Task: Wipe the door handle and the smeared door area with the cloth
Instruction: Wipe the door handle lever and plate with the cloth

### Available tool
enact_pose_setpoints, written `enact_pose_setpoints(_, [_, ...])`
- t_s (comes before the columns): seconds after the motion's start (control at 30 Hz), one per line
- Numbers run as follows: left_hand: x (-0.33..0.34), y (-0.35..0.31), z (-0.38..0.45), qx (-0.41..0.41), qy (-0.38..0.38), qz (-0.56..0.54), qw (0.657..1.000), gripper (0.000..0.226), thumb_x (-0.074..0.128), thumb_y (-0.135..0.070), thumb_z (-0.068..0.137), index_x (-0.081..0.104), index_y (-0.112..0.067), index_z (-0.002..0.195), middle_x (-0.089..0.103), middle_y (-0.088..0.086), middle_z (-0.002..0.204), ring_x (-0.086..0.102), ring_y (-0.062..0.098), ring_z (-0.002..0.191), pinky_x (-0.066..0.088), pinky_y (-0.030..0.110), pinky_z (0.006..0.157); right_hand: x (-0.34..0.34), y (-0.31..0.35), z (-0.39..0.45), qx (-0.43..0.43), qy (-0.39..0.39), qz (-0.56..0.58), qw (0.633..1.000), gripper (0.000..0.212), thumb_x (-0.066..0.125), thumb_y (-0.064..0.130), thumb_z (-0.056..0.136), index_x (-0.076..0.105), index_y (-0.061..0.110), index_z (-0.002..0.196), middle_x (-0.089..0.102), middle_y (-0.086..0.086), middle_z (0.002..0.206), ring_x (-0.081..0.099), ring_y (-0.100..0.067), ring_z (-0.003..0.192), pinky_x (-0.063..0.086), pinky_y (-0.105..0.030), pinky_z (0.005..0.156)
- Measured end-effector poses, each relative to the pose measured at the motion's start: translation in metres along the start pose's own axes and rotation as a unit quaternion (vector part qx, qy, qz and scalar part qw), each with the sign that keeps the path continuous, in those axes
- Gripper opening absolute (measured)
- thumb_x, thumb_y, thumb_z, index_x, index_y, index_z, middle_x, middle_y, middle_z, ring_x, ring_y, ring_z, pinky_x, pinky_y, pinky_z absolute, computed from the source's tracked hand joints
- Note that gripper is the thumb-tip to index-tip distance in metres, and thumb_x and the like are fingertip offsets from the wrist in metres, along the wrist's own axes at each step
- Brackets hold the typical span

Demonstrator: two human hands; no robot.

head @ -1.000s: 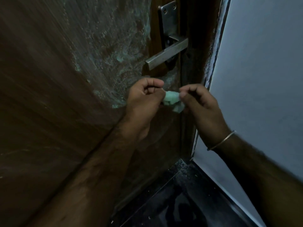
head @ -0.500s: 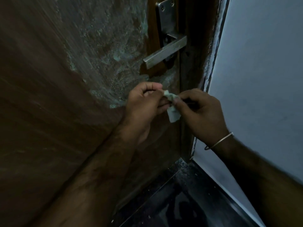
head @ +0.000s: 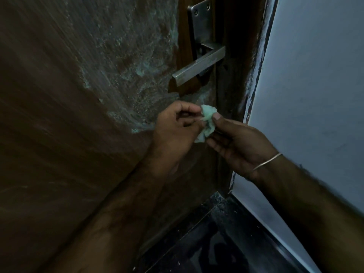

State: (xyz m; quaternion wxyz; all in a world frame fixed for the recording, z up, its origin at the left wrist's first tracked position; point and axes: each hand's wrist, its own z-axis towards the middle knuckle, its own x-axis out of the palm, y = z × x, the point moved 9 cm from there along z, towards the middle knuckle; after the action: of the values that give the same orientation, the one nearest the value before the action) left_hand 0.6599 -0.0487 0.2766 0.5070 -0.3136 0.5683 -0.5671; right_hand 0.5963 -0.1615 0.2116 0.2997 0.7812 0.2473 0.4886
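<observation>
Cloth [head: 207,123] small, crumpled, soft, light; pinched between right hand [head: 239,143] thumb and fingers, left hand [head: 175,131] fingertips touching it, below door handle [head: 199,65]. Bunch it firmer before wiping.

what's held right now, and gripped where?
The cloth, small and crumpled: right hand pinches its upper part by thumb and fingers; left hand fingers touch its left edge.

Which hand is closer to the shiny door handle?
The left hand, though only slightly. It sits below the door handle, under its free end. The right hand is lower and off to the right. Both pinch the cloth.
</observation>
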Motion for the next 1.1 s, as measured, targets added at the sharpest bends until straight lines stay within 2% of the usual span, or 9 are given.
enact_pose_setpoints(0.3, [-0.018,0.011,0.0,-0.107,-0.067,-0.165,0.978,0.021,0.054,0.005,0.092,0.06,-0.015,0.09,0.065,0.003,0.085,0.066,0.016,0.078,0.06,0.037,0.063,-0.045,0.005,-0.014,-0.018,-0.071,0.14,0.987,0.027,0.048,0.024,0.097,0.064,0.017,0.117,0.073,-0.001,0.1,0.069,-0.02,0.089,0.056,-0.033,0.076])
enact_pose_setpoints(0.43, [-0.014,-0.014,0.008,-0.038,-0.029,-0.112,0.993,0.027,0.053,0.006,0.092,0.06,-0.02,0.089,0.064,0.002,0.095,0.064,0.021,0.088,0.059,0.033,0.062,-0.09,-0.019,-0.027,0.018,-0.2,0.01,0.98,0.019,0.051,0.028,0.092,0.063,0.017,0.101,0.061,-0.002,0.085,0.058,-0.019,0.078,0.045,-0.033,0.075])
enact_pose_setpoints(0.5, [-0.006,-0.031,0.013,0.013,0.034,-0.073,0.997,0.026,0.058,0.006,0.089,0.06,-0.02,0.092,0.064,0.002,0.092,0.065,0.02,0.089,0.058,0.031,0.071,-0.106,0.0,-0.032,-0.07,-0.275,-0.086,0.955,0.014,0.056,0.033,0.09,0.06,0.02,0.092,0.058,-0.003,0.092,0.055,-0.019,0.087,0.042,-0.035,0.082])
enact_pose_setpoints(0.6, [0.004,-0.04,0.017,0.032,0.122,-0.05,0.991,0.03,0.065,0.008,0.084,0.056,-0.017,0.098,0.065,-0.008,0.077,0.066,0.007,0.08,0.055,0.022,0.071,-0.059,0.034,-0.018,-0.196,-0.073,-0.151,0.966,0.034,0.061,0.041,0.081,0.058,0.026,0.11,0.062,0.002,0.118,0.06,-0.014,0.109,0.046,-0.023,0.086])
enact_pose_setpoints(0.67, [0.006,-0.038,0.017,0.015,0.155,-0.045,0.987,0.033,0.067,0.006,0.083,0.054,-0.015,0.104,0.069,-0.01,0.07,0.069,0.003,0.076,0.054,0.018,0.068,-0.01,0.023,-0.012,-0.13,0.122,-0.192,0.965,0.052,0.067,0.033,0.08,0.05,0.021,0.128,0.062,-0.001,0.129,0.061,-0.013,0.116,0.054,-0.025,0.089])
enact_pose_setpoints(0.73, [0.004,-0.034,0.017,-0.012,0.15,-0.051,0.987,0.033,0.07,0.003,0.082,0.055,-0.014,0.107,0.072,-0.006,0.073,0.071,0.008,0.079,0.055,0.022,0.068,0.018,0.008,-0.016,-0.077,0.22,-0.203,0.951,0.061,0.07,0.014,0.078,0.044,0.012,0.134,0.065,-0.009,0.125,0.063,-0.022,0.114,0.055,-0.034,0.093])
enact_pose_setpoints(0.87, [-0.004,-0.005,0.014,-0.125,0.095,-0.081,0.984,0.031,0.067,-0.026,0.089,0.059,-0.017,0.118,0.073,0.003,0.103,0.071,0.02,0.097,0.057,0.036,0.076,0.022,0.012,-0.015,-0.127,0.166,-0.183,0.96,0.052,0.068,0.008,0.072,0.044,0.007,0.119,0.07,-0.01,0.105,0.069,-0.029,0.096,0.06,-0.043,0.081])
enact_pose_setpoints(0.97, [0.012,0.03,-0.01,-0.26,0.165,-0.138,0.941,0.054,0.062,-0.061,0.082,0.051,-0.033,0.128,0.068,0.007,0.12,0.072,0.029,0.098,0.059,0.042,0.076,0.016,0.029,-0.012,-0.207,0.106,-0.19,0.954,0.033,0.063,-0.004,0.084,0.039,0.01,0.102,0.059,-0.025,0.092,0.062,-0.036,0.081,0.053,-0.046,0.071])
enact_pose_setpoints(1.1, [0.017,0.044,-0.024,-0.249,0.158,-0.214,0.931,0.078,0.085,-0.041,0.065,0.043,-0.046,0.13,0.076,0.004,0.102,0.074,0.028,0.093,0.059,0.037,0.071,0.013,0.041,-0.011,-0.227,0.089,-0.259,0.935,0.018,0.058,-0.003,0.089,0.048,0.007,0.1,0.061,-0.022,0.089,0.062,-0.033,0.078,0.054,-0.046,0.07])
